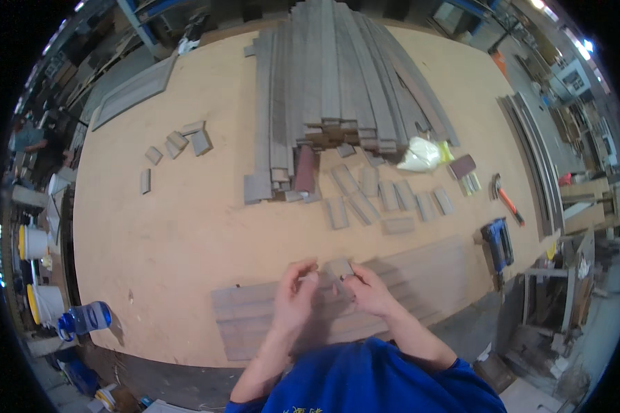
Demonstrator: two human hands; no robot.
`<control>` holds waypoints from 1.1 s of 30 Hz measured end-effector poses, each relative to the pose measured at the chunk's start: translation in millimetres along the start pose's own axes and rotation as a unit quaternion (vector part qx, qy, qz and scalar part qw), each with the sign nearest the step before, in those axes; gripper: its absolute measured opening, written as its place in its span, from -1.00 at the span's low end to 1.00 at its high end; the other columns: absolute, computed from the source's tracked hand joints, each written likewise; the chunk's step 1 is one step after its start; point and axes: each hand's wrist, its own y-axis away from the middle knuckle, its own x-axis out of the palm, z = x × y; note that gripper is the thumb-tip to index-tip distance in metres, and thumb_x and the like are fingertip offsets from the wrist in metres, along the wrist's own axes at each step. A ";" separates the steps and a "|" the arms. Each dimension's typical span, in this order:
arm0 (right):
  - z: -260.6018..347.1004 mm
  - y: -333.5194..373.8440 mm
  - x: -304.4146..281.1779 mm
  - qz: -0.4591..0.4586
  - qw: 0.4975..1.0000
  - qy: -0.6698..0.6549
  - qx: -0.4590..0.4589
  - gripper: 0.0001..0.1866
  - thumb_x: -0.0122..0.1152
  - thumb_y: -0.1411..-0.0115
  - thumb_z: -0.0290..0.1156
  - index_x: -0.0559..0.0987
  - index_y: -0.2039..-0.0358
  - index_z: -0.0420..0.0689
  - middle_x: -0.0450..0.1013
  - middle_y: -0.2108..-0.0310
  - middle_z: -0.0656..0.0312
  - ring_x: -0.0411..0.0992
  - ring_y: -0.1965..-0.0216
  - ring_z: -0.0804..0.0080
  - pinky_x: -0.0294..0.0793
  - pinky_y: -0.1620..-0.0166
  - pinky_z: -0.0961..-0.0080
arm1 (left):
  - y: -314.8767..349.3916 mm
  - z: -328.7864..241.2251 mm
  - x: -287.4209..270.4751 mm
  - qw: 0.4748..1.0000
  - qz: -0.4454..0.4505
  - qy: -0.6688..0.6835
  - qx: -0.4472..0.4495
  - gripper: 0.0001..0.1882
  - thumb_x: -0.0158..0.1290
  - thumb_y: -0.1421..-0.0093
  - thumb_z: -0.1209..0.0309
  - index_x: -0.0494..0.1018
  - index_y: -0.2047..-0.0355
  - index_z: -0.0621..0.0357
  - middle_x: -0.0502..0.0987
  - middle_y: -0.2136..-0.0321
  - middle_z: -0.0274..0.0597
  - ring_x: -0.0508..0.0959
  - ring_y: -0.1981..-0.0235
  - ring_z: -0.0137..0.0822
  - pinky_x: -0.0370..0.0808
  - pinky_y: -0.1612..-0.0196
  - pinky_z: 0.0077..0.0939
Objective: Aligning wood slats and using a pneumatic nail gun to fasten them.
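Note:
My right hand (371, 294) grips a small grey wooden block (339, 266) between thumb and fingers. Just left of it, my left hand (296, 296) is curled with thumb and fingertips drawn together; whatever they may pinch is too blurred to make out. Both hands hover over a wide grey panel of wooden boards (248, 313) lying along the near table edge. Ahead of the hands lie several loose small wooden blocks (398, 225), similar in colour to the held one.
A large stack of long grey slats (331, 69) fills the table's far middle. On the right lie a white bag (420, 155), a hammer (508, 201) and a blue staple gun (497, 245). A blue water bottle (86, 319) sits at the left edge; more blocks (200, 143) lie far left.

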 end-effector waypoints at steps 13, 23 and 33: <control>10.0 75.2 -17.6 -0.060 0.938 0.309 -0.146 -0.71 0.24 -0.20 -0.23 0.48 0.30 -0.22 0.40 0.56 -0.10 0.35 0.55 0.08 0.41 0.39 0.24 | 2.7 -38.2 49.1 0.966 0.185 -0.088 -0.157 -0.76 0.17 -0.40 0.30 0.58 0.35 0.22 0.50 0.57 -0.40 0.51 0.52 -0.52 0.53 0.39 -0.57; -11.8 74.9 -32.2 -0.111 0.981 0.108 -0.121 -0.75 0.22 -0.26 -0.29 0.60 0.14 -0.18 0.53 0.50 0.18 0.42 0.45 0.55 0.45 0.36 0.44 | 11.9 -45.1 35.6 0.942 0.268 0.075 -0.186 -0.64 0.07 -0.40 0.52 0.46 -0.19 0.29 0.58 0.27 -0.27 0.59 0.21 -0.43 0.59 0.09 -0.44; -16.4 46.3 -22.8 -0.184 0.919 0.291 -0.194 -0.53 0.39 -0.17 -0.32 0.55 -0.09 -0.10 0.58 0.12 0.16 0.56 0.39 0.30 0.57 0.25 0.38 | -60.5 18.7 -33.5 0.980 0.119 -0.110 -0.117 -0.70 0.16 -0.37 0.32 0.55 -0.03 0.22 0.62 0.32 -0.27 0.57 0.30 -0.49 0.56 0.16 -0.55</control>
